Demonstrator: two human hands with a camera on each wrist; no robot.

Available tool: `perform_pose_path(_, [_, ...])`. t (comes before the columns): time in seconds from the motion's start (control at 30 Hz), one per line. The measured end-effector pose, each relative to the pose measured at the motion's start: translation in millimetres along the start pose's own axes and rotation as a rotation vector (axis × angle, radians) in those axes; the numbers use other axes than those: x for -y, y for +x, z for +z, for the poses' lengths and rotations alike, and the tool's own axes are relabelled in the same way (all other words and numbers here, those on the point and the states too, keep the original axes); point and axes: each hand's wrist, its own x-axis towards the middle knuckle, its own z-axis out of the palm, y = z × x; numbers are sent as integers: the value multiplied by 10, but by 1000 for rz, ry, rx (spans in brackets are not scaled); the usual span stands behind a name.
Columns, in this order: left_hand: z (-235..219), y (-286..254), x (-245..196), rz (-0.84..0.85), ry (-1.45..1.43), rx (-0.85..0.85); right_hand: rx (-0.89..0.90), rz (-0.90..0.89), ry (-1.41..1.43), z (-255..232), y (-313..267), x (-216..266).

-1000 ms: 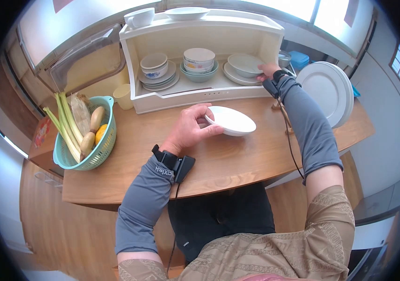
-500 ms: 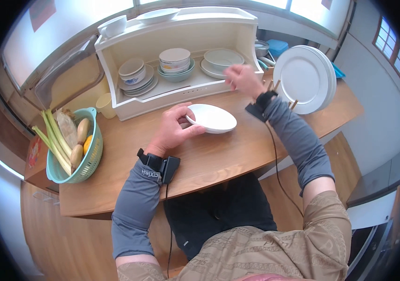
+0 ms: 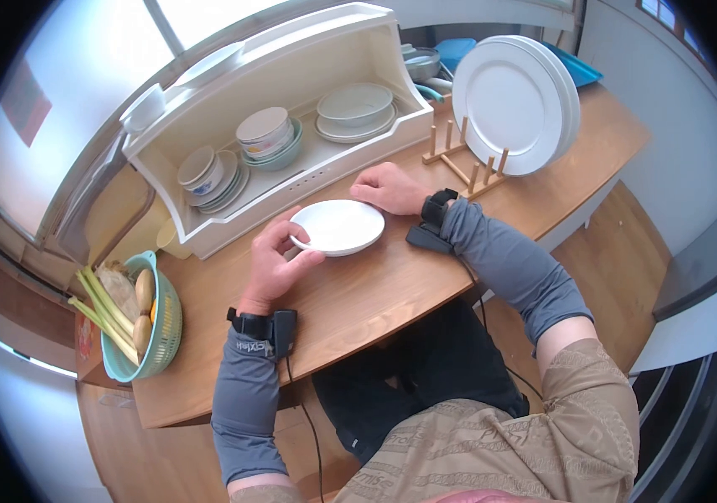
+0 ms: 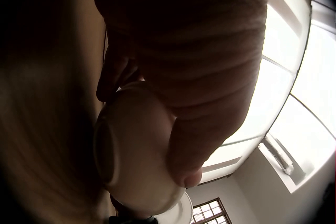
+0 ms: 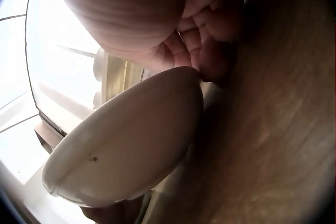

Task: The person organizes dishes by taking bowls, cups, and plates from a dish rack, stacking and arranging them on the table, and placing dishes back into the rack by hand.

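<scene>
A white shallow bowl (image 3: 337,226) is tilted over the wooden table in the head view. My left hand (image 3: 270,260) grips its left side, with the thumb (image 4: 184,156) along one face and the other fingers at the far rim. Its pale underside and foot ring (image 4: 107,153) show in the left wrist view. At the bowl's upper right rim is my right hand (image 3: 392,189), its fingers curled and fingertips (image 5: 210,72) right at the edge. I cannot tell whether they pinch it. A small dark mark shows on the bowl (image 5: 131,140) in the right wrist view.
Behind stands a white shelf (image 3: 316,180) holding stacked bowls (image 3: 266,138) and plates (image 3: 354,130). White plates (image 3: 509,109) lean in a wooden rack (image 3: 463,172) at right. A green basket (image 3: 161,335) of vegetables sits at left. Cables hang from both wrists.
My right hand has left the bowl on the shelf and come down to the white bowl's rim. The left hand keeps its grip. The head view has turned, with the shelf shifting left.
</scene>
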Motion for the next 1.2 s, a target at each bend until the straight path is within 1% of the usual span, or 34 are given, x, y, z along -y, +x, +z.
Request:
perform_pose_path(0.07, [12,6,-45,-22,-29,3,-26,-74,21,12,-19,-14])
perform_pose_path(0.23, [31,23,-106,-10,45,49,-20,-81,21,-7,-14,-95])
perform_pose_path(0.33, [46,-4,-177,-27,147,44,-29,-117,23,13,-17,-119])
perform_pose_path(0.4, [36,9,-192,6,283,74,-40,-118,38,8,-17,-128])
perform_pose_path(0.43, [33,11,-214,-4,294,67,-32,-126,51,0,-16,-121])
perform_pose_path(0.5, [48,8,-260,8,360,98,-12,-92,1,-29,-28,-110])
perform_pose_path(0.53, [60,1,-259,-1,367,89,-2,-99,9,-31,-34,-101])
perform_pose_path(0.6, [88,-4,-250,45,363,85,-67,-87,56,-24,-34,-100])
perform_pose_path(0.63, [102,-4,-252,34,369,72,-75,-88,66,-17,-25,-112])
perform_pose_path(0.7, [118,-2,-258,0,259,135,-70,-113,41,-38,-19,-118])
perform_pose_path(0.73, [124,-1,-267,-19,264,112,-80,-131,11,-48,-17,-112])
perform_pose_path(0.77, [124,-2,-270,10,301,125,-51,-140,25,-56,-13,-113])
perform_pose_path(0.83, [109,-5,-255,35,372,148,-29,-109,-32,-72,-13,-111])
perform_pose_path(0.87, [99,-15,-248,5,374,127,4,-112,-16,-59,-18,-114])
perform_pose_path(0.93, [78,-16,-270,-34,400,175,-50,-87,26,-42,-14,-109])
perform_pose_path(0.97, [68,-29,-264,-22,454,170,-34,-91,34,-36,-16,-111])
perform_pose_path(1.03, [86,-44,-294,-29,453,141,-33,-33,41,-60,-12,-104])
perform_pose_path(1.07, [86,-49,-303,-28,449,124,-26,-39,39,-59,-12,-103])
perform_pose_path(1.13, [62,-49,-250,-20,452,119,2,4,82,-61,-14,-89])
perform_pose_path(1.2, [59,-45,-215,-8,449,122,16,8,58,-61,-13,-80])
